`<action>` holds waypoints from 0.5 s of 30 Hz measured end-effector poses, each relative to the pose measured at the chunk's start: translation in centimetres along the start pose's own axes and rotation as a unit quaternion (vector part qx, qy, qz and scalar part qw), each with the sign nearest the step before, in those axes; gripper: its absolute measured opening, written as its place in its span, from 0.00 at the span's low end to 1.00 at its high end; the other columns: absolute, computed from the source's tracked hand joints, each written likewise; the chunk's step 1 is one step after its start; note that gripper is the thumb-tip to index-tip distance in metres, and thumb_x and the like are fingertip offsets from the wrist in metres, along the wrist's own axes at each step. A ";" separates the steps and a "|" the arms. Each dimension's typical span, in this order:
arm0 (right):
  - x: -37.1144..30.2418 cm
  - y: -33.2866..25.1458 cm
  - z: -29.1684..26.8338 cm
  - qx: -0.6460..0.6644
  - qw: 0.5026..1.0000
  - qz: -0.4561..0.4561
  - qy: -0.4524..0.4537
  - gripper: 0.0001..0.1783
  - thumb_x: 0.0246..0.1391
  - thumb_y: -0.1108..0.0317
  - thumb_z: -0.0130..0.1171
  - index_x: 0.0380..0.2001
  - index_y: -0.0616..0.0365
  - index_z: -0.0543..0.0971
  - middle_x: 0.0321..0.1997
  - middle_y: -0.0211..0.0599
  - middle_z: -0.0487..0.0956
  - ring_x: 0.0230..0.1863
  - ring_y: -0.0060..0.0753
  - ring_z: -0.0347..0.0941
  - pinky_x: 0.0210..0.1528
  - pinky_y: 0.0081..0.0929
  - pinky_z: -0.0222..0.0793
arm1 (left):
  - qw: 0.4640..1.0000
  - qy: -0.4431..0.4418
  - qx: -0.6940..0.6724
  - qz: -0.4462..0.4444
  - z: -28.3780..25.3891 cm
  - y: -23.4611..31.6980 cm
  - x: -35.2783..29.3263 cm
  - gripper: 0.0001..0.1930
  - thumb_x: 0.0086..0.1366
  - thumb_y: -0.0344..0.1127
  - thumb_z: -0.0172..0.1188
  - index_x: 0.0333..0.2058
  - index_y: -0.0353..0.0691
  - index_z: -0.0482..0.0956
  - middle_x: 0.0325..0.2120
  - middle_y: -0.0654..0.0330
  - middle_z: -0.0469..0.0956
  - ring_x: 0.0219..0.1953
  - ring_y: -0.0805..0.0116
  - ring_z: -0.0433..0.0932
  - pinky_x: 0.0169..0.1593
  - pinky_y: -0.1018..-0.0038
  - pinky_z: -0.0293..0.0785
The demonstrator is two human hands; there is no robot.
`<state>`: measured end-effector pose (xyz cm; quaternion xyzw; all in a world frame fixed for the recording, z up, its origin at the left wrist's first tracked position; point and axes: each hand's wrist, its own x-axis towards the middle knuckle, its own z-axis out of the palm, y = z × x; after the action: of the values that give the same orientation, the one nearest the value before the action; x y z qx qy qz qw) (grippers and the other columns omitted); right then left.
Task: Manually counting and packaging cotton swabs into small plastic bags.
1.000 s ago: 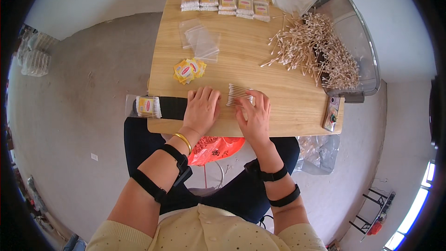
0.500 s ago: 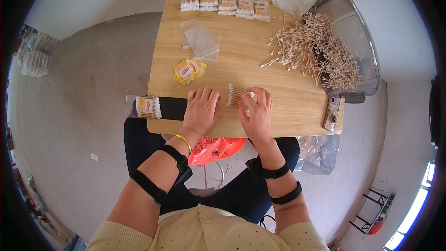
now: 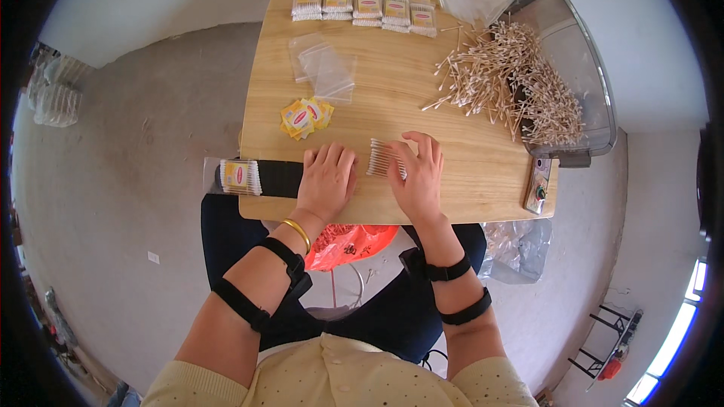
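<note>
A row of cotton swabs (image 3: 378, 158) lies side by side on the table near the front edge, its right end partly hidden. My right hand (image 3: 419, 173) is over that end, thumb and fingers apart, with nothing visible between them. Palm down, my left hand (image 3: 326, 181) rests at the right end of a black strip (image 3: 280, 177), its fingers laid forward together. At the strip's left end sits a clear bag of swabs with a yellow label (image 3: 239, 176). Beyond my left hand is a heap of yellow and white cards (image 3: 305, 117).
Clear zip bags (image 3: 329, 74) lie behind the cards. Packed swab bags (image 3: 367, 4) line the back. To the right, loose swabs (image 3: 498, 75) spill from a grey transparent bin (image 3: 581, 53). A phone-like device (image 3: 538, 185) lies at the right edge. A red plastic bag (image 3: 354, 247) hangs below.
My right hand's fingers have opened and shifted slightly up and away from the swab row, showing a wider gap by the thumb. My left hand stays put.
</note>
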<state>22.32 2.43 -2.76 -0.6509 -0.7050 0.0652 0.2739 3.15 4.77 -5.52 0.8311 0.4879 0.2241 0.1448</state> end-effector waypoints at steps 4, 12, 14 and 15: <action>0.0 0.6 0.3 -0.007 1.000 -0.001 -0.013 0.19 0.51 0.73 0.63 0.48 0.50 0.82 0.57 0.40 0.72 0.61 0.51 0.66 0.60 0.49 0.64 | 1.000 -0.003 -0.003 0.001 -0.2 0.1 0.0 0.09 0.60 0.31 0.60 0.39 0.46 0.72 0.36 0.59 0.73 0.44 0.58 0.74 0.50 0.60 0.63; -0.3 1.1 -0.2 0.014 0.998 0.016 -0.061 0.22 0.53 0.70 0.64 0.53 0.52 0.78 0.60 0.42 0.72 0.64 0.53 0.65 0.64 0.51 0.62 | 0.996 0.006 -0.091 -0.006 -0.4 -0.5 -0.5 0.17 0.61 0.32 0.59 0.49 0.42 0.72 0.44 0.56 0.76 0.51 0.55 0.75 0.56 0.57 0.63; -0.9 1.3 -1.0 0.053 0.997 0.031 -0.052 0.27 0.55 0.66 0.65 0.59 0.53 0.75 0.65 0.46 0.70 0.67 0.56 0.63 0.68 0.52 0.59 | 0.995 0.010 -0.094 0.009 -0.9 -0.4 -0.8 0.22 0.63 0.35 0.59 0.55 0.39 0.71 0.51 0.53 0.76 0.56 0.54 0.74 0.59 0.55 0.62; -1.2 1.5 -1.4 0.074 0.995 0.037 -0.048 0.30 0.56 0.64 0.65 0.62 0.53 0.73 0.67 0.47 0.68 0.68 0.57 0.62 0.70 0.53 0.58 | 0.996 0.002 -0.081 0.021 -1.3 0.0 -0.8 0.26 0.66 0.40 0.57 0.60 0.37 0.68 0.56 0.50 0.72 0.60 0.52 0.70 0.63 0.54 0.59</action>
<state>24.29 1.10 -2.60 -0.6507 -0.6861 0.1583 0.2842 2.17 4.12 -4.60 0.8263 0.4506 0.2680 0.2059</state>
